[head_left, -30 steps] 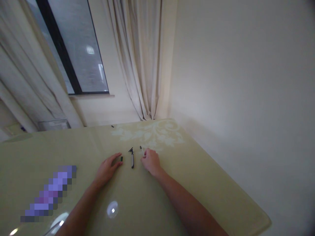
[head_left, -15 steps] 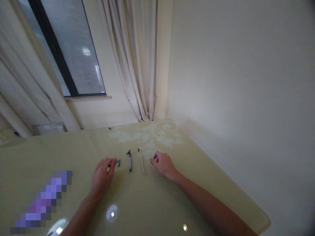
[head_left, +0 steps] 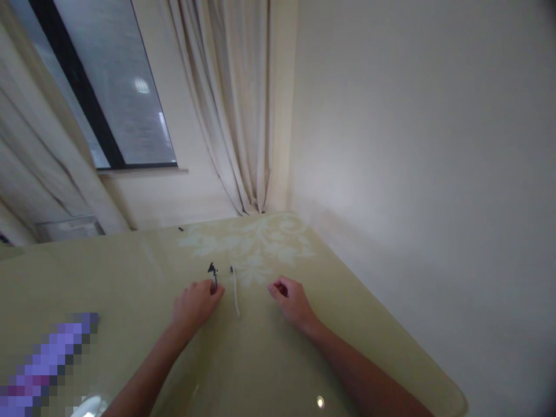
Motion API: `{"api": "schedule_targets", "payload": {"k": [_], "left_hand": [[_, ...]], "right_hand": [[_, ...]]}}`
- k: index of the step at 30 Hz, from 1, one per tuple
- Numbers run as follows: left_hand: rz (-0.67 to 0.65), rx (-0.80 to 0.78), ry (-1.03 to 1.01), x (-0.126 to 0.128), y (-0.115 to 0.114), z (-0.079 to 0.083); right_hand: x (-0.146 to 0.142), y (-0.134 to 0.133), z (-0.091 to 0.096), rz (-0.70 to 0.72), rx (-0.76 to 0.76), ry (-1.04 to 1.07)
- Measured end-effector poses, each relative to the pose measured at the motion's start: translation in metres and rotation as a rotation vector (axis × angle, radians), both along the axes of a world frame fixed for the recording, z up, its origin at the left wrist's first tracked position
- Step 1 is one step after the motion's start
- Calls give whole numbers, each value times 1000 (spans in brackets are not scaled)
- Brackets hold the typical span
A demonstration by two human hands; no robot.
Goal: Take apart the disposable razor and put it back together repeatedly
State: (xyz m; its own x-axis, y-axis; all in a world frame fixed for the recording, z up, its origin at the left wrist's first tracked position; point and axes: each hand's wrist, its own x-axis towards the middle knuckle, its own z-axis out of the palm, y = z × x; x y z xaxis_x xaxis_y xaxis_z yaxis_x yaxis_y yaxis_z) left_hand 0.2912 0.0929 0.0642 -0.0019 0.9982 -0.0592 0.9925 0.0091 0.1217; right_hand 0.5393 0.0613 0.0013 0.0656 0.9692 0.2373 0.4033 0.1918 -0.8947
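My left hand [head_left: 197, 304] is closed around the handle of a dark-and-grey razor [head_left: 214, 275], whose head sticks up beyond the fingers; most of the handle is hidden. Just right of it a slim white toothbrush [head_left: 236, 292] with a dark head lies on the table, touched by neither hand. My right hand [head_left: 293, 298] rests to the right of the toothbrush, its fingers curled in with nothing visible in them. The small dark green piece from before is out of sight, apparently behind my left hand.
The greenish glossy table [head_left: 260, 370] has a pale floral pattern at its far end. A small black piece [head_left: 181, 229] lies near the back edge. A blurred-out purple object [head_left: 47, 362] is at the left. Curtains [head_left: 247, 116] and a wall [head_left: 412, 174] border the table.
My left hand has moved right from beside the small green piece and taken hold of the razor. My right hand stays nearly in place. The view has shifted slightly.
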Motion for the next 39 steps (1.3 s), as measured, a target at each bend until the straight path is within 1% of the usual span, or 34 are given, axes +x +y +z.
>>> {"api": "schedule_targets", "payload": {"k": [2,4,6,7,9,11,13,15,17,19,22,25,27,30,33,39], "left_hand": [[-29,115,-75,22,-11,9],[-150,200,-157,50,-30,10],[-313,192,-242,74,-48,3],[-376,193,-302,82,-55,-2],[-467,204,-451,89,-59,-11],[-501,197,-608,83,-53,-14],[-488,140,-802,71,-41,-8],[-459,64,-1007,58,-30,2],[-444,7,-1142,50,-23,11],[-463,-49,-1185,46,-20,15],[-484,-146,-1244,44,-19,14],[-448,-219,-1322,43,-17,10],[-420,-260,-1366,42,-17,9],[-417,-317,-1414,41,-16,7],[-441,-343,-1462,40,-16,4],[-473,-306,-1486,40,-18,0]], "right_hand": [[-2,-4,6,69,-12,109],[-6,-8,12,161,-42,280],[-10,-12,17,233,-86,455],[-12,-14,19,248,-105,517],[-15,-18,22,238,-103,577],[-16,-20,25,203,-48,572],[-14,-22,28,199,17,550],[-12,-24,32,246,45,521],[-12,-26,33,326,23,510],[-14,-29,33,399,-33,527],[-19,-32,29,452,-94,596],[-21,-34,28,477,-132,670],[-21,-34,29,515,-189,733],[-20,-35,33,561,-270,815],[-20,-37,36,540,-292,838],[-24,-38,36,497,-239,836]]}}
